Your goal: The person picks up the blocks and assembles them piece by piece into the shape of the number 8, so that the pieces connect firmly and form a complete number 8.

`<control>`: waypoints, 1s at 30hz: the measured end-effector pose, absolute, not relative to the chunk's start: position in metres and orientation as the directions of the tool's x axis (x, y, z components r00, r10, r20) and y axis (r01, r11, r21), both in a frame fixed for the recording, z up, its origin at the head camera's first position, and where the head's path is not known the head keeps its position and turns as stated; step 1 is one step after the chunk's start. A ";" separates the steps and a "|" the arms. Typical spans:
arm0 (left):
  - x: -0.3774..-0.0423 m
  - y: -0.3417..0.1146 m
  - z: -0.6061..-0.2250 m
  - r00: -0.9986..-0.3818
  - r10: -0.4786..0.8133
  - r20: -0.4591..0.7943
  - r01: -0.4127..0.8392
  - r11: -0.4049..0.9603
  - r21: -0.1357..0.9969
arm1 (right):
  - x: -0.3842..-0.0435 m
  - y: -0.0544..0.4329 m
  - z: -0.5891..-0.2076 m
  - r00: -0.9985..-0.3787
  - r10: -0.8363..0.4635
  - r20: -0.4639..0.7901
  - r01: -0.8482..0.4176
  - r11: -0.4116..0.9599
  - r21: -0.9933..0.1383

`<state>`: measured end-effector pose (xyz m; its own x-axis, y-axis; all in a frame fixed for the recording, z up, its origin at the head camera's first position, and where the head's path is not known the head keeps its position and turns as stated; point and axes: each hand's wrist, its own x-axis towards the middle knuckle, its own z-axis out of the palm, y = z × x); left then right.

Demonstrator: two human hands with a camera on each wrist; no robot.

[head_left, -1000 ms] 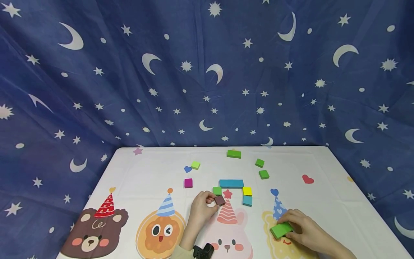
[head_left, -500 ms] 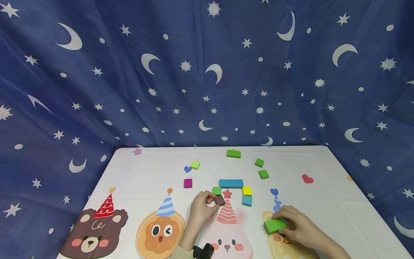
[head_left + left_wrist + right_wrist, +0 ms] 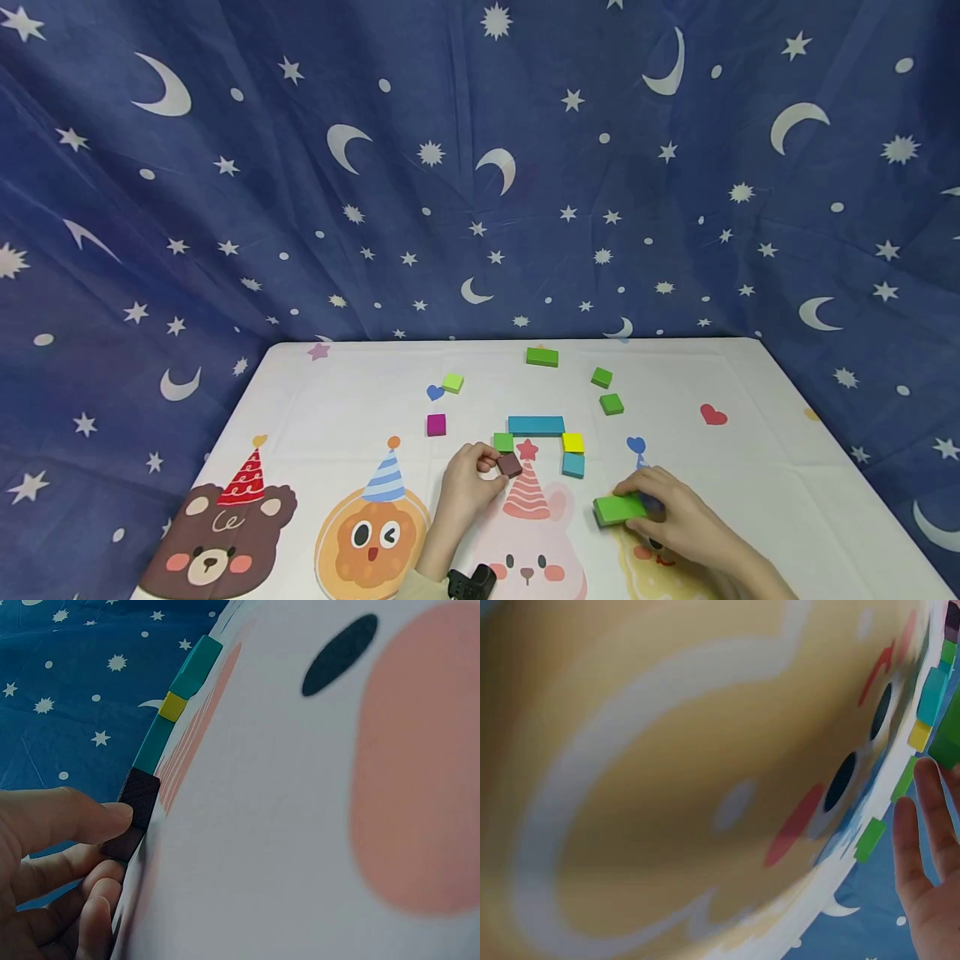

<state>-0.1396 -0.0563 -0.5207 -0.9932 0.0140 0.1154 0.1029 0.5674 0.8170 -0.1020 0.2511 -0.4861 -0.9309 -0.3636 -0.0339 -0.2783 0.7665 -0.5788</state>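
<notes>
My left hand (image 3: 470,486) pinches a small dark brown block (image 3: 510,465) between thumb and fingers. In the left wrist view this brown block (image 3: 140,796) stands at the thumb tip, close to the tabletop. It sits at the near corner of a green block (image 3: 503,442); whether they touch I cannot tell. My right hand (image 3: 675,515) grips a long green block (image 3: 618,509) by its right end, over the printed yellow figure. Only a part of this green block (image 3: 948,735) shows in the right wrist view, past the fingers.
A long blue block (image 3: 536,426) lies behind the green one, with a yellow block (image 3: 573,442) and a short blue block (image 3: 573,465) at its right. A magenta block (image 3: 437,425) and a lime block (image 3: 453,382) lie left. Several green blocks (image 3: 542,357) lie farther back.
My right hand has moved left and slightly away from me, carrying the long green block toward the arranged blocks. The left hand and the brown block have stayed in place.
</notes>
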 end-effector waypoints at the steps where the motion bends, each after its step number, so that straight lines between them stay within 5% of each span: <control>1: -0.139 -0.056 -0.520 -0.993 0.014 0.113 0.101 0.568 0.817 | -0.103 0.249 -0.486 -0.931 -0.365 -0.024 -0.286 0.767 -0.574; 30: -0.140 -0.057 -0.521 -0.996 0.013 0.084 0.076 0.571 0.818 | -0.124 0.196 -0.488 -0.911 -0.363 0.197 -0.412 0.763 -0.499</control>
<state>-0.1405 -0.0572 -0.5211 -0.9964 0.0125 0.0837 0.0759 0.5707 0.8177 -0.1244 0.1955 -0.4879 -0.9108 -0.3626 0.1974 -0.4117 0.7628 -0.4986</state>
